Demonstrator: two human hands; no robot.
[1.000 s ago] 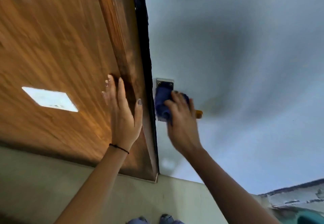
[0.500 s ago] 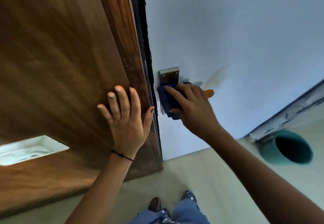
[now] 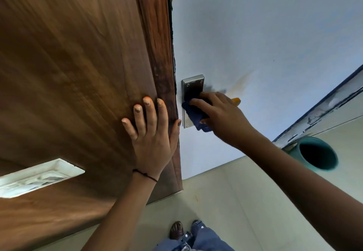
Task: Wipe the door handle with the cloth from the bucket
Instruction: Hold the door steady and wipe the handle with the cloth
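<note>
A steel handle plate (image 3: 191, 87) is fixed to the pale blue door (image 3: 255, 44) near its left edge. My right hand (image 3: 222, 119) presses a dark blue cloth (image 3: 196, 117) against the lower part of that plate, covering the handle; only its yellow tip (image 3: 235, 100) shows past my fingers. My left hand (image 3: 151, 132) lies flat with fingers spread on the brown wooden panel (image 3: 78, 73) just left of the door edge, holding nothing.
A teal bucket (image 3: 316, 154) stands on the pale floor (image 3: 225, 201) at the right, by the base of a worn skirting. My feet and jeans (image 3: 188, 237) are at the bottom. A white opening (image 3: 37, 176) shows in the wooden panel at lower left.
The view has tilted down, bringing the bucket and my feet into sight. My right hand with the cloth has slid lower on the plate, uncovering its top screws. My left hand stays on the wood.
</note>
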